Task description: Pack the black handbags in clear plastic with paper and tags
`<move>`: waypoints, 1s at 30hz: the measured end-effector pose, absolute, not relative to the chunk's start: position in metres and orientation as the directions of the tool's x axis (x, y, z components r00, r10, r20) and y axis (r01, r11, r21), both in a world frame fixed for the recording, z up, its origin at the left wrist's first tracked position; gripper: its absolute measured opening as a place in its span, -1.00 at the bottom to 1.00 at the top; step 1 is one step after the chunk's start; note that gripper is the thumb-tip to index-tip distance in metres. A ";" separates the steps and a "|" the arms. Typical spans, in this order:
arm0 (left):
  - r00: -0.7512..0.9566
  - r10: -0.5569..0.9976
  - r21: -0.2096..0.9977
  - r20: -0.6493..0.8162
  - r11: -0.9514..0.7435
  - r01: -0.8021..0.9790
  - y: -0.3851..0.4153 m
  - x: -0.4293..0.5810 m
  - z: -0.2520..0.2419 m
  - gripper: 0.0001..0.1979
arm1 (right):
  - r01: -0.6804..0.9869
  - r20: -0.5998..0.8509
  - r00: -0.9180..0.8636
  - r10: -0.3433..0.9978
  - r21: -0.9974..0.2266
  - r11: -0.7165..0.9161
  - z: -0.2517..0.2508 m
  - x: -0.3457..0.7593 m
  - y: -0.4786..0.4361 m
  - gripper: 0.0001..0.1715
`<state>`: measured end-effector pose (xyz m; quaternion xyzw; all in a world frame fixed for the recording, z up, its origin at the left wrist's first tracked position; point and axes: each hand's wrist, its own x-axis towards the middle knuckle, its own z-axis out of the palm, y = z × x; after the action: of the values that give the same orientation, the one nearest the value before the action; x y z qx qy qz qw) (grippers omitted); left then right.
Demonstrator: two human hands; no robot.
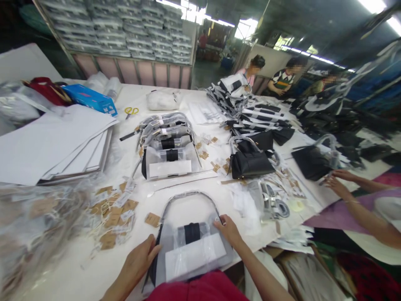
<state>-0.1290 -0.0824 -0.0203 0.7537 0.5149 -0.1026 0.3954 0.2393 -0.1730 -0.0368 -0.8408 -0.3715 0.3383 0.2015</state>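
A handbag point(178, 232) with a grey front, black sides and a plastic-wrapped strap lies at the table's near edge, right before me. White paper point(196, 257) and a black band point(192, 233) under clear film cover its front. My left hand point(140, 257) is closed on the bag's left side, its thumb along the edge and some fingertips hidden. Up at the right corner, near the strap's end, my right hand point(228, 229) pinches the bag. Left of the strap lies a brown tag point(152, 219).
Wrapped handbags point(171, 156) stand in a row beyond. Brown tags point(114, 215), plastic bags point(37, 234) and white sheets point(56, 142) lie left; yellow scissors point(130, 110) lie farther back. Black bags point(252, 161) fill the right, where a co-worker's hands point(340, 184) touch one.
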 end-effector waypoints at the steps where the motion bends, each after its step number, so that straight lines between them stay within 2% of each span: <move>1: 0.444 0.694 0.489 -0.566 -0.151 0.859 -0.084 -0.130 -0.022 -0.76 | 0.493 -0.419 0.494 0.762 -0.587 -0.643 -0.037 0.239 -0.173 -0.64; 6: 0.426 0.701 0.471 -0.572 -0.145 0.870 -0.090 -0.132 -0.024 -0.75 | 0.506 -0.400 0.503 0.766 -0.583 -0.636 -0.039 0.235 -0.172 -0.62; 9: 0.398 0.716 0.445 -0.573 -0.136 0.885 -0.088 -0.134 -0.019 -0.73 | 0.490 -0.361 0.492 0.792 -0.637 -0.595 -0.038 0.237 -0.177 -0.54; 12: 0.350 0.803 0.430 -0.483 -0.130 0.893 -0.085 -0.136 -0.013 -0.73 | 0.453 -0.314 0.541 0.780 -0.673 -0.585 -0.041 0.249 -0.192 -0.47; 15: 0.343 0.863 0.450 -0.370 -0.157 0.879 -0.082 -0.136 -0.006 -0.74 | 0.465 -0.277 0.636 0.721 -0.607 -0.644 -0.049 0.267 -0.218 -0.49; 18: 0.382 0.877 0.498 -0.292 -0.201 0.843 -0.081 -0.131 0.001 -0.71 | 0.522 -0.228 0.685 0.692 -0.510 -0.684 -0.059 0.281 -0.247 -0.53; 21: 0.437 0.869 0.542 -0.232 -0.258 0.800 -0.084 -0.124 0.000 -0.68 | 0.573 -0.243 0.658 0.713 -0.453 -0.683 -0.063 0.280 -0.272 -0.51; 26: 0.551 0.829 0.586 -0.095 -0.401 0.704 -0.090 -0.112 -0.015 -0.69 | 0.567 -0.306 0.620 0.723 -0.462 -0.682 -0.052 0.272 -0.283 -0.42; 30: 0.642 0.766 0.580 -0.033 -0.509 0.636 -0.098 -0.097 -0.021 -0.58 | 0.557 -0.324 0.586 0.743 -0.504 -0.660 -0.045 0.278 -0.284 -0.45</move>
<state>-0.0968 -0.0975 -0.0208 0.8610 0.4071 0.1143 0.2825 0.2779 -0.2843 -0.0445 -0.8726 -0.3725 0.2615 0.1773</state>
